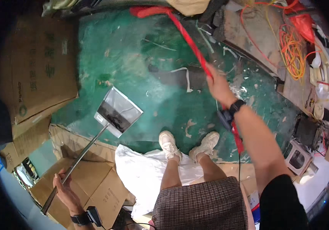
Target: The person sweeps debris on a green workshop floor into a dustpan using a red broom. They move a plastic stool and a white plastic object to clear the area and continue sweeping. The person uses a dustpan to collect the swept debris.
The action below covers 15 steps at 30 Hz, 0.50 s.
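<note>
My left hand (66,189), at the lower left, is closed round the dark grip end of a long-handled metal dustpan (130,106). Its pan rests on or just above the green floor, left of my feet, with some dark material inside. To the right, my right hand (220,88) grips a red broom (189,38) partway along its handle. The broom's red head lies at the far edge of the floor, where its bristles cannot be made out. The handle's other end comes back beneath my right forearm. Scraps and pale strips litter the floor (133,73) between.
A large cardboard box (41,69) stands at left, with an opened carton (91,188) nearer me. White sheeting (141,172) lies by my shoes (169,145). At right are boards (245,38), a tangle of orange and yellow cord (292,51) and mixed clutter.
</note>
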Each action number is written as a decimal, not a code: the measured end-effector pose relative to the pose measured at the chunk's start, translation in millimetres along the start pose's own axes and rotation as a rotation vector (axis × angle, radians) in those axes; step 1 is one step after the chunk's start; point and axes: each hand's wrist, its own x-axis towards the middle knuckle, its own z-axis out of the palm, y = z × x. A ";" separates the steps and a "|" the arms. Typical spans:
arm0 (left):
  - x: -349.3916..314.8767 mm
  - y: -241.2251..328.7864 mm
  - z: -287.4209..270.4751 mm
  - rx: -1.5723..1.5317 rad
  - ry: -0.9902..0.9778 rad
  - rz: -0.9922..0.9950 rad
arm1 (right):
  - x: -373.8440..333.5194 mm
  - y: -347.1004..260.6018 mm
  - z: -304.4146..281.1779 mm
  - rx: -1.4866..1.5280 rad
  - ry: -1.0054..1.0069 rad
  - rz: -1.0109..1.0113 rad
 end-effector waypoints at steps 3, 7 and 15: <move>-4.3 -6.5 -2.0 -0.019 0.062 -0.032 | -68.8 -0.4 -12.9 0.015 -0.115 0.138; -11.6 -5.2 5.4 -0.083 0.034 -0.063 | -196.4 11.4 -54.3 0.116 -0.151 0.232; -40.7 -4.0 9.5 -0.204 -0.056 -0.166 | -362.2 -58.9 -209.8 0.053 -0.357 0.434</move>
